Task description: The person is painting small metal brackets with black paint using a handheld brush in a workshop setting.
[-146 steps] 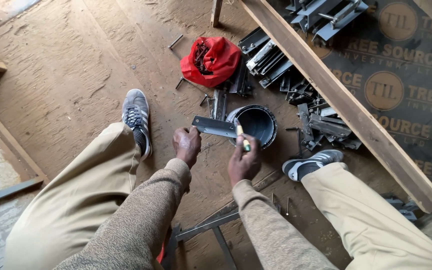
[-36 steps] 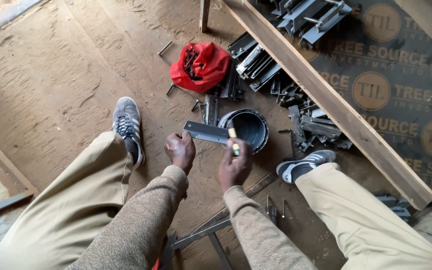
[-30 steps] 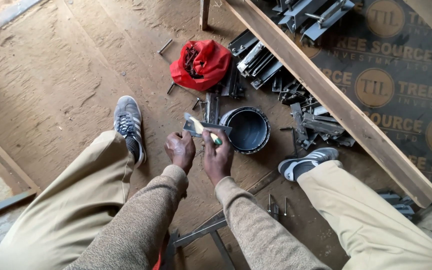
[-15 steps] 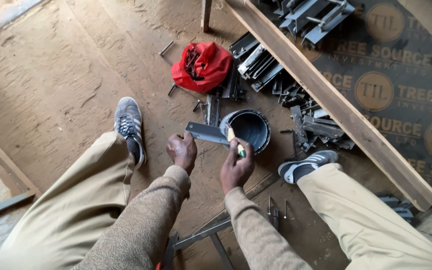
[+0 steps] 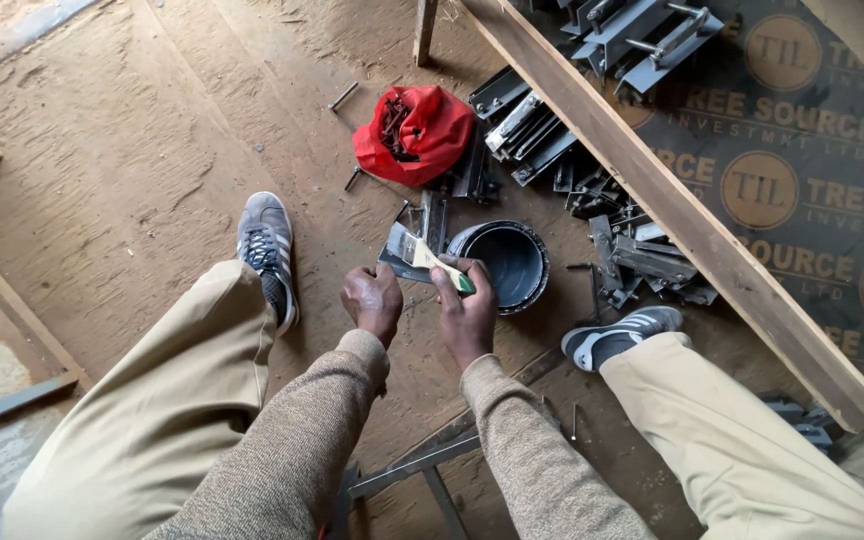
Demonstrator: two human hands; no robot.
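My right hand (image 5: 469, 315) is clenched around a paintbrush (image 5: 430, 261), gripping its pale handle near the green end, bristles pointing up and to my left. Those bristles are lying on the grey metal piece (image 5: 399, 255), which I've got pinched at its near edge with my left hand (image 5: 373, 300), fingers curled tight over it. The piece sits low over the dusty wooden floor (image 5: 132, 170), just beside the black bucket (image 5: 504, 262), whose rim is almost touching my right knuckles.

My left shoe (image 5: 266, 252) is planted on the floor to the left of my hands, my right shoe (image 5: 620, 336) on the other side, near the bucket. Beyond the metal piece there's a red cloth bag (image 5: 416, 133), open, with dark rusty bits showing inside. Right of that bag lies a heap of grey metal brackets (image 5: 592, 200), strung along a long wooden beam (image 5: 652, 190) that runs diagonally across the floor. A loose nail (image 5: 343, 96) lies on the floor left of the bag. Below my forearms, a thin metal frame (image 5: 422, 465) crosses the floor.
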